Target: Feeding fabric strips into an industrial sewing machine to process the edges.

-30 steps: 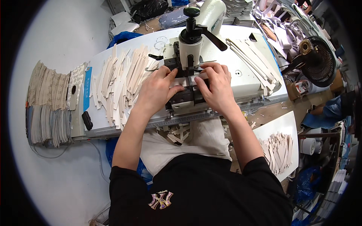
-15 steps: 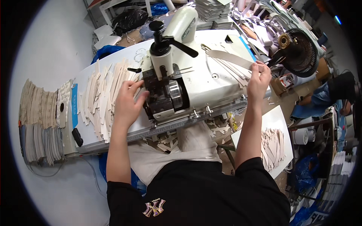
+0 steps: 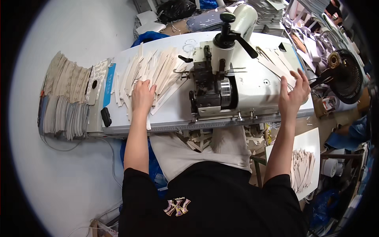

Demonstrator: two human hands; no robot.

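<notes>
On the left of the white worktable, my left hand (image 3: 143,96) rests on a loose pile of thin beige strips (image 3: 162,69). Its thumb is apart from the fingers, and the fingertips touch the strips. My right hand (image 3: 294,94) is over the right end of the table, fingers spread, beside a small fan of beige strips (image 3: 272,63); I see nothing gripped in it. Between the hands stands a cream-coloured bench machine (image 3: 256,87) with a black knob and lever (image 3: 242,43), a dark metal feed block (image 3: 206,85) and a shiny roller (image 3: 226,93).
Tall stacks of beige and grey pieces (image 3: 65,114) stand at the table's left end. A black fan (image 3: 347,77) is off the right end. Lower right, a white board (image 3: 312,142) bears more strips. A metal ruler edge (image 3: 169,128) runs along the table front.
My left hand has gone from the machine's feed block leftward onto the strip pile. My right hand has let go of a strip and spread its fingers. The view has shifted.
</notes>
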